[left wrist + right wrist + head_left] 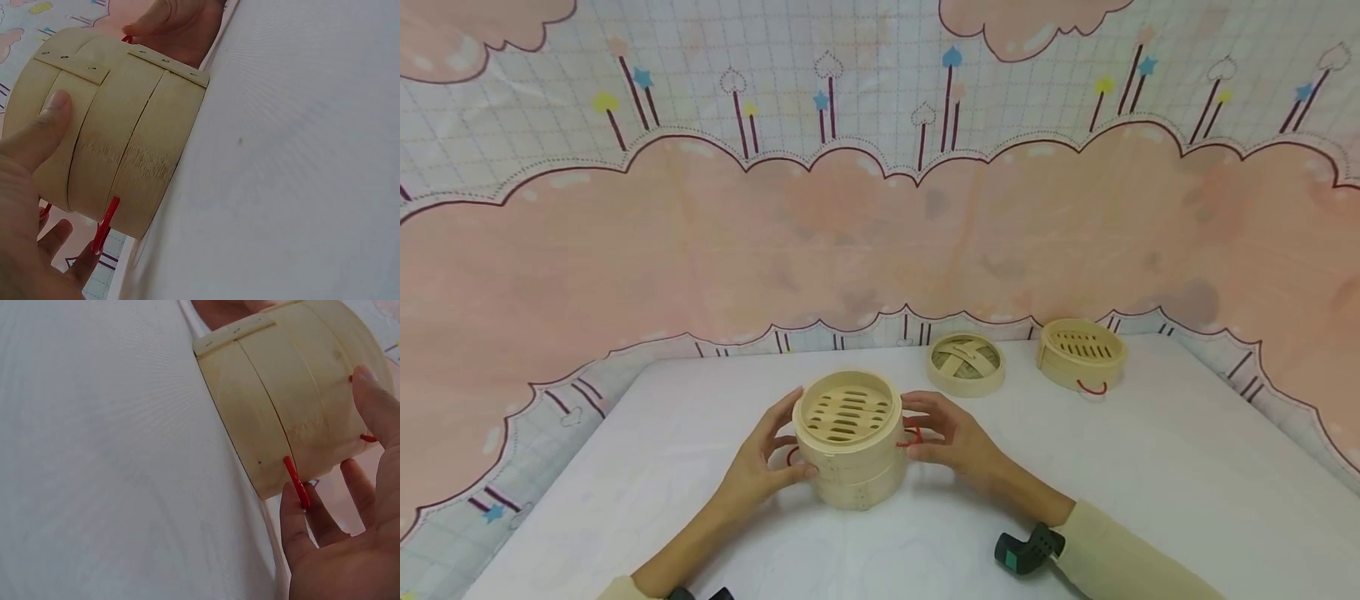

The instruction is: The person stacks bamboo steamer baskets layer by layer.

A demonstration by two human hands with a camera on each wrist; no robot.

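A stack of round bamboo steamer baskets [853,471] stands upright on the white table, its slotted top surface facing up. At its left side the left hand [758,462] grips the upper part, thumb on the front wall and fingers reaching round the far side. The right hand [957,437] holds the opposite side, its thumb against the wall near a red cord handle [912,437]. In the left wrist view, another red handle [106,225] hangs beside the left fingertips. Seams between the stacked tiers [275,406] show in the right wrist view.
Behind the stack lies a round bamboo lid [966,364] with a woven top. Farther right, near the back edge, sits another slotted steamer basket [1081,357] with a red handle. A patterned cloth backdrop [850,242] rises behind the white table [700,400].
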